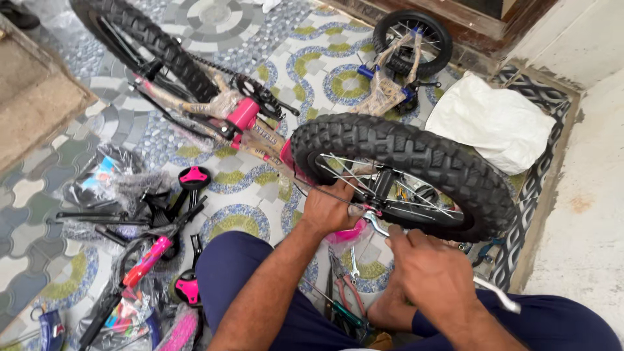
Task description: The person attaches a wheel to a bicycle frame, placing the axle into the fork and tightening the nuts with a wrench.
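A small bicycle lies upside down on a patterned tile floor, its frame [257,130] wrapped in plastic with pink parts. Its knobby front wheel [416,162] sits just in front of me. My left hand [330,209] grips the wheel's hub area by the spokes. My right hand [432,273] holds a silver wrench [376,221] whose head sits at the axle; its handle end sticks out at the lower right [500,296]. The rear wheel [149,49] lies at the upper left, past the chain and crank [260,94].
A second small wheel with a wrapped frame [413,45] lies at the back. A white bag [497,120] rests by the wall on the right. Loose black and pink parts [162,214] and plastic wrappers litter the floor at left. Pliers and tools [348,286] lie between my legs.
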